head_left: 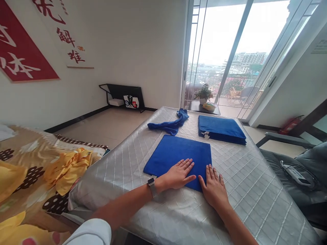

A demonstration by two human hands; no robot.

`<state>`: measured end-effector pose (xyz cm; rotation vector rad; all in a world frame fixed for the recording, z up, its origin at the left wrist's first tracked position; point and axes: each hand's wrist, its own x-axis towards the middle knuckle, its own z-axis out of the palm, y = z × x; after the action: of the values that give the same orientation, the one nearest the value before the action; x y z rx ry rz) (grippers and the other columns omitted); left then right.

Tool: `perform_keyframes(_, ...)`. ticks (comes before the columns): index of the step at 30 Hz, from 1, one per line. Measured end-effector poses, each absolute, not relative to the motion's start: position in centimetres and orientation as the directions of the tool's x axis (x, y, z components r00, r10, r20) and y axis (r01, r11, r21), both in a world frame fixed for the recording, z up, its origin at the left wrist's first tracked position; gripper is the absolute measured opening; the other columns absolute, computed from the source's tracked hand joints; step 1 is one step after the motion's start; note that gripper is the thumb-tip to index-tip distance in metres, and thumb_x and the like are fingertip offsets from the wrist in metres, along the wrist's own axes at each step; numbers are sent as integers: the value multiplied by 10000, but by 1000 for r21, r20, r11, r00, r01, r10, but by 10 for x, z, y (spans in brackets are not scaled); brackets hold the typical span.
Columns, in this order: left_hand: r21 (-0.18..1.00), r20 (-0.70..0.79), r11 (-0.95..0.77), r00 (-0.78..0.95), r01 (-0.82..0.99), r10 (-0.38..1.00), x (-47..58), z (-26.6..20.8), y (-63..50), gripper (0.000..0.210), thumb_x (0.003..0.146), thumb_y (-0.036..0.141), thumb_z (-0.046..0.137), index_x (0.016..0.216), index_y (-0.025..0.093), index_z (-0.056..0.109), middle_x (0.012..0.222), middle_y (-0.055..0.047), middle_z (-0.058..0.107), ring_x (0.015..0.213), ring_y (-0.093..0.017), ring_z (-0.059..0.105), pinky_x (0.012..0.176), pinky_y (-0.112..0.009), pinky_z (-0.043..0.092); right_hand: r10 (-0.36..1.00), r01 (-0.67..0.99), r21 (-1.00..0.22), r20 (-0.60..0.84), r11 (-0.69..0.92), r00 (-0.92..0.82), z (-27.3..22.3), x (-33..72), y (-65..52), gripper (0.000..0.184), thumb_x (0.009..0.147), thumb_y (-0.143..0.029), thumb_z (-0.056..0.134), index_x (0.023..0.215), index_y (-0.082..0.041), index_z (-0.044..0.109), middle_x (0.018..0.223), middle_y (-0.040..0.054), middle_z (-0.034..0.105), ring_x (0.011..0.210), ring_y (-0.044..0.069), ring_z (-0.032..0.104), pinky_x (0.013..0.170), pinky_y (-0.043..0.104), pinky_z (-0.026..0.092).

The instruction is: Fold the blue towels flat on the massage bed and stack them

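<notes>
A blue cloth (178, 149), folded into a flat square, lies on the silver quilted table cover (245, 190). My left hand (178, 174) rests flat on its near part, fingers stretched out. At the cloth's near right corner, my right hand (214, 185) lies palm down with extended fingers, partly over the edge. Neither hand grips anything. Behind to the right sits a neat stack of folded blue cloths (221, 127), a white tag showing on its near side. A crumpled blue cloth (170, 126) lies toward the table's far left.
A bed with a patterned cover (33, 163) stands close on the left. On the right, a dark armchair (276, 166) holds a power strip (297, 175). Beyond the table, a small dark stand (194, 106) with a potted plant (204, 92) is by the glass door.
</notes>
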<state>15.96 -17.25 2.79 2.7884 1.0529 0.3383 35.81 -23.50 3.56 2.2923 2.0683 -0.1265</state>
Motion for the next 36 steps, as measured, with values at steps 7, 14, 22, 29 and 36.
perform_keyframes(7,150,58,-495,492,856,869,63,21,-184,737,1032,644,164,1608,188,221,1666,-70,196,1545,-231,163,1257,-432,155,992,995,-11,-85,-95,93,30,361,-235,734,1019,-531,191,1621,-113,157,1688,51,114,1555,240,97,1255,454,83)
perform_keyframes(14,116,125,-413,399,903,908,41,7,-195,776,1016,672,225,1615,181,188,1671,-87,178,1541,-255,186,1257,-453,178,992,994,16,-74,-105,106,34,360,-236,726,1022,-522,198,1619,-110,177,1687,60,130,1553,245,112,1254,450,95)
perform_keyframes(22,106,157,-420,402,901,902,44,6,-195,770,1019,661,244,1611,171,207,1668,-87,200,1535,-254,211,1258,-446,188,993,996,48,-89,-78,82,37,350,-273,735,1010,-542,223,1612,-120,218,1679,52,132,1555,246,92,1258,466,80)
perform_keyframes(29,95,216,-438,411,894,885,40,4,-199,746,1034,623,276,1617,171,171,1648,-122,258,1511,-269,282,1232,-475,260,980,986,-67,-144,-151,140,40,342,-283,726,1021,-544,164,1614,-125,139,1683,18,94,1557,219,66,1263,444,62)
perform_keyframes(36,143,221,-752,720,643,658,126,40,-230,730,1045,596,292,1621,173,141,1656,-94,230,1534,-214,208,1247,-386,214,989,992,-54,-96,-115,109,36,345,-283,663,1029,-435,232,1607,-109,225,1675,77,157,1550,251,121,1251,469,105)
